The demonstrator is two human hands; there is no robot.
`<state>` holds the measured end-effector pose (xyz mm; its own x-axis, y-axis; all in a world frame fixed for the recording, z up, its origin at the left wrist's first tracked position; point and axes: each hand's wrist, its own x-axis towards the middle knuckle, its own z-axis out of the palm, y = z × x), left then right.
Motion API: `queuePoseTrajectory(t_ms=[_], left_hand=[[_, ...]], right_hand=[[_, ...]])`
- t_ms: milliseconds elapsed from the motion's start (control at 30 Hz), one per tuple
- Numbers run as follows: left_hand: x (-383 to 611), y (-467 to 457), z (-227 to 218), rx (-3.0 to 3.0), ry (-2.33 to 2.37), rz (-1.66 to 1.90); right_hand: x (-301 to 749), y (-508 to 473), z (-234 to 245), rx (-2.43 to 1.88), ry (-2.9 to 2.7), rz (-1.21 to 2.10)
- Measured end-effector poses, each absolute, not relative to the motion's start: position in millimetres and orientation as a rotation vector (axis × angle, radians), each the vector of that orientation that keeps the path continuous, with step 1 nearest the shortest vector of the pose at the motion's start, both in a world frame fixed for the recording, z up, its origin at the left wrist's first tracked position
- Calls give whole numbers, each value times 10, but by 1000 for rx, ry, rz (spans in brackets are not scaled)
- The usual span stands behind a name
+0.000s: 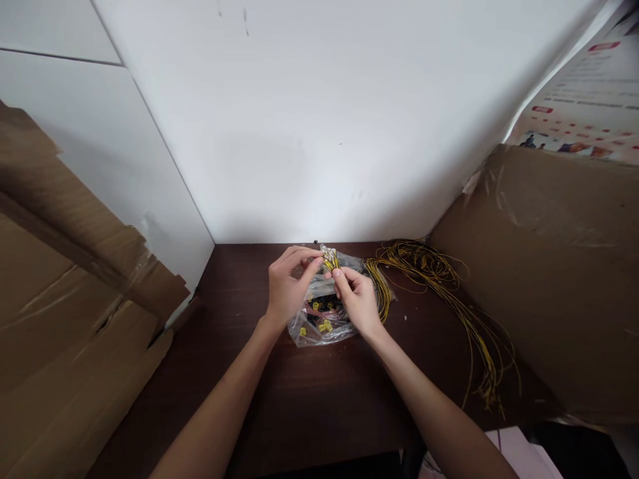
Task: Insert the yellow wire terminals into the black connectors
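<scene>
My right hand [356, 296] is closed around a bundle of yellow and black wires [394, 263] just below their ends. Small silvery-white tips [329, 253] crowd together above its fingers. At those tips, the thumb and forefinger of my left hand [289, 279] are pinched close; whether they grip a single wire is too small to see. Under both hands lies a clear plastic bag [319, 339] with yellow pieces [325, 326] and dark parts inside. From my right hand the wires run off to the right in a loose tangle across the dark brown table [309, 386].
Torn cardboard [60, 319] stands along the left side. To the right is a large cardboard box [544, 266] with a printed sheet [589, 100] above it. A white wall [309, 133] rises behind the table. Pale paper [524, 456] lies low at the right.
</scene>
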<state>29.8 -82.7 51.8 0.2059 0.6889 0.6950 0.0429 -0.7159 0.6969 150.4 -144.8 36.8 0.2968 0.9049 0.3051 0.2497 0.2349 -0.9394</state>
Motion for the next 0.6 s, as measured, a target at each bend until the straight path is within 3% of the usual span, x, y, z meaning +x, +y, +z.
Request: queuePoseTrajectory(t_ms=[600], left_hand=[[299, -801, 460, 1852, 774, 1522]], right_hand=[[1490, -1455, 360, -1310, -1235, 639]])
